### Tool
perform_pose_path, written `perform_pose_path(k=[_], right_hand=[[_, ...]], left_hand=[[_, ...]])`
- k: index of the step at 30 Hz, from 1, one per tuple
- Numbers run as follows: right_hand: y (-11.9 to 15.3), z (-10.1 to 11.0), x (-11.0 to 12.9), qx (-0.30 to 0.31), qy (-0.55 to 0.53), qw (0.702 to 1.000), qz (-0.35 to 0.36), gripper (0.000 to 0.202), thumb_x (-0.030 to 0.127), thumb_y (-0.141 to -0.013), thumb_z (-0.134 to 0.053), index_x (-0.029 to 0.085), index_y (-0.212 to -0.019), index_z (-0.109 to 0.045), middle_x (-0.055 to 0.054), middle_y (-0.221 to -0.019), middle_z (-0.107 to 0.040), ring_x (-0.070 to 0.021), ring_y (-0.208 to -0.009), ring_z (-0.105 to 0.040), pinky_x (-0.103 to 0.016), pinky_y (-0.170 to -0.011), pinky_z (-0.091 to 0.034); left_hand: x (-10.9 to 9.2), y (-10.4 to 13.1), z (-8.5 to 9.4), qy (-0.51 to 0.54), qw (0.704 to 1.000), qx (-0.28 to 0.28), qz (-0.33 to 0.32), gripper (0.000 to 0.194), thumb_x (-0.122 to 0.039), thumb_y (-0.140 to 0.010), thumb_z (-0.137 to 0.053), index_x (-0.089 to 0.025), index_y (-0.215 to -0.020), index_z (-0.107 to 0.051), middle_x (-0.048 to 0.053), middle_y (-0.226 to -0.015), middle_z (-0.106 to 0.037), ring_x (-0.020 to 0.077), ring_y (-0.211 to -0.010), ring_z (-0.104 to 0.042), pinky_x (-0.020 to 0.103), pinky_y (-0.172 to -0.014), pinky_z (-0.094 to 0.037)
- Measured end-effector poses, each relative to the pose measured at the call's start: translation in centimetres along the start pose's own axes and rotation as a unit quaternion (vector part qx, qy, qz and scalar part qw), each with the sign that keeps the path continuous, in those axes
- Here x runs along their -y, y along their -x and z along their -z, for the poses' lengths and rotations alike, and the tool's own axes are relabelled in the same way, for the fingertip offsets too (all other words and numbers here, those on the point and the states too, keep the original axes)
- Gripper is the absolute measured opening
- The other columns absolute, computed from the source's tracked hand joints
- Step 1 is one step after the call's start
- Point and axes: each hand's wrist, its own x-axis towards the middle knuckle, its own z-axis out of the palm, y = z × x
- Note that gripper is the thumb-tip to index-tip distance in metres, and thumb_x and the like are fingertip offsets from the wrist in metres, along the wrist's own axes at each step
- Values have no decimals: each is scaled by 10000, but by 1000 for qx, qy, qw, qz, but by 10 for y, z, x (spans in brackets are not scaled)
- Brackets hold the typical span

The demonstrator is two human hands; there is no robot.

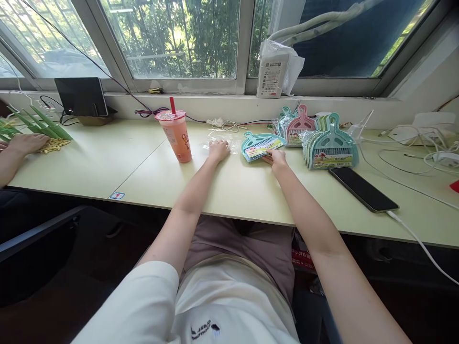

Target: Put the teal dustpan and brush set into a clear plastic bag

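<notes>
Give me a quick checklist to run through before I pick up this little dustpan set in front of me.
1. Right hand on the teal dustpan set: ok, fingertips touch its near edge, not gripping it.
2. Left hand on the clear plastic bag: ok, it lies flat on the bag.
3. Drink cup out of the way: ok, upright, left of the left hand and apart from it.
4. Phone clear of the right arm: ok, it lies to the right with its cable attached.
5. Stack of dustpan sets steady: cannot tell, they lean together.
6. Bag opening facing the set: cannot tell.
</notes>
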Motion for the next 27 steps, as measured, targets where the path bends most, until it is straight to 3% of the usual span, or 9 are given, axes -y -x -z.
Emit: perform_pose_path(k=[3,5,8,12,16,21,27], right_hand=[[0,1,2,8,-1,1000,-4,189,32,-831,-583,178,-950,-598,-17,-800,-685,-126,-682,-674,-250,-649,-628],[0,2,4,18,-4,1000,-4,168,40,-840,-576,171,-942,-603,-11,-759,-683,-130,-672,-671,-258,-649,-631],[0,3,5,45,-4,999,5,141,50,-847,-577,164,-921,-613,0,-706,-677,-121,-642,-658,-249,-637,-627],[-1,1,7,105,-2,994,10,96,62,-854,-589,149,-885,-618,-16,-727,-702,-103,-634,-659,-199,-630,-601],[-1,-3,8,148,37,988,-3,109,37,-828,-611,129,-882,-636,-45,-743,-719,-124,-637,-671,-222,-619,-600],[-1,-7,5,117,74,990,-32,139,1,-818,-604,113,-891,-640,-45,-662,-688,-139,-590,-657,-232,-559,-597],[-1,-4,2,56,10,998,-3,179,10,-826,-603,141,-942,-641,-7,-680,-673,-113,-603,-653,-215,-593,-611]], left_hand=[[2,-1,0,2,1000,-16,-7,284,-135,-855,-509,-234,-1036,-705,104,-1177,-686,301,-1230,-538,548,-1196,-153],[4,0,2,6,999,-45,-3,272,-92,-828,-522,-225,-977,-706,114,-1203,-666,309,-1252,-514,547,-1170,-215],[7,0,5,16,997,-76,28,202,-79,-825,-541,-208,-890,-683,141,-1222,-637,333,-1255,-497,534,-1089,-335],[14,-2,6,64,986,-125,85,137,-112,-850,-561,-212,-781,-625,147,-1117,-640,343,-1232,-491,517,-1039,-397],[22,-5,3,140,967,-179,116,155,-123,-874,-536,-217,-763,-590,134,-1040,-633,306,-1162,-525,447,-1017,-434],[22,-5,4,176,953,-206,134,142,-167,-909,-526,-222,-789,-580,120,-1025,-653,303,-1186,-516,497,-1087,-375],[7,-2,5,193,956,-208,79,152,-154,-922,-515,-237,-823,-596,81,-876,-640,262,-1225,-493,550,-1182,-273]])
